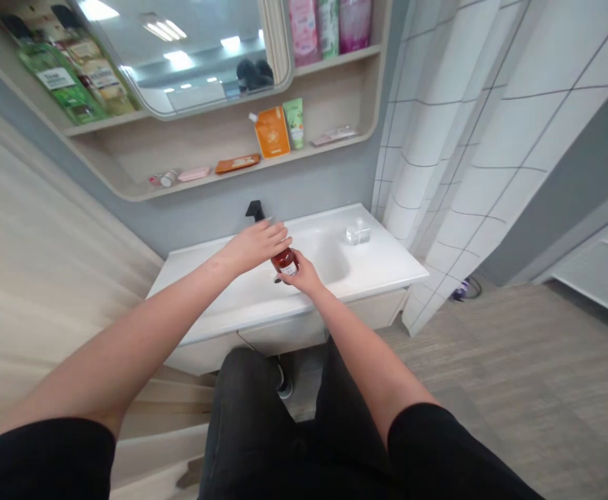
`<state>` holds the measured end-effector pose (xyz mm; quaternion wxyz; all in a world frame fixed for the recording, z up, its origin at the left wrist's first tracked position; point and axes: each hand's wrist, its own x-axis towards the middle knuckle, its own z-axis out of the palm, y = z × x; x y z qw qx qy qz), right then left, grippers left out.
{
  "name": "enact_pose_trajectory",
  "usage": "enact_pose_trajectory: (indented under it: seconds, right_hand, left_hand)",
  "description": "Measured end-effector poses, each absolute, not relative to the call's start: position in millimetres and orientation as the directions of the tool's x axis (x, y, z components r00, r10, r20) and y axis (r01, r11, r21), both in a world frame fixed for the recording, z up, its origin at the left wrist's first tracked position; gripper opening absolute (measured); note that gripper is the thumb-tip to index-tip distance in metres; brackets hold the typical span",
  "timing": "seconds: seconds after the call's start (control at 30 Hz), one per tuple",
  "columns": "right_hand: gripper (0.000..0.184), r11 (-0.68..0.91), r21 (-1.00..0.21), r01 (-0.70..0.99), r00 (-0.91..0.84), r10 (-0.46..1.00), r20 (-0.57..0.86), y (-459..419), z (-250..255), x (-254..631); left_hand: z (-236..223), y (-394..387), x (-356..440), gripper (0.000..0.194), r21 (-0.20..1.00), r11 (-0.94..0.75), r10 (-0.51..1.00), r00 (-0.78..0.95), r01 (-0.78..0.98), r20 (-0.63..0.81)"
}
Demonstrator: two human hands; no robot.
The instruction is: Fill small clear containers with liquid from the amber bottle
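Over the white sink (330, 260), a small amber bottle (286, 261) with a white label is tilted in my right hand (304, 275), whose fingers wrap round its lower part. My left hand (262, 243) lies across the bottle's upper end with its fingers stretched out and slightly apart. The palm hides the top of the bottle, so its cap or pump cannot be made out. Just behind my left hand rises a black faucet (255, 209), its lower part covered by the fingers.
A clear glass-like block (358, 232) sits on the counter at right. Above, a shelf (142, 192) holds an orange pouch (272, 132), a green tube (294, 123) and several small items, beneath a mirror (200, 48). Curtains hang left (48, 229) and right (439, 160).
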<state>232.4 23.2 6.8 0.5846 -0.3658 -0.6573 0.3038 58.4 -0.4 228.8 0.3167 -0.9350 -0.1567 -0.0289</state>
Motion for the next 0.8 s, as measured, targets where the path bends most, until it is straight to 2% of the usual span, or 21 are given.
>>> enact_pose_trajectory:
  seconds: [0.6, 0.8]
  right_hand:
    - [0.087, 0.528, -0.836, 0.152, -0.055, 0.849, 0.526, 18.9, 11.0, 233.0]
    - [0.089, 0.535, -0.833, 0.141, -0.064, 0.844, 0.532, 19.8, 10.1, 233.8]
  left_hand:
    - [229.1, -4.1, 59.3, 0.047, -0.625, -0.724, 0.284, 0.952, 0.291, 0.114]
    - [228.4, -2.5, 59.3, 0.046, -0.573, -0.757, 0.279, 0.948, 0.314, 0.151]
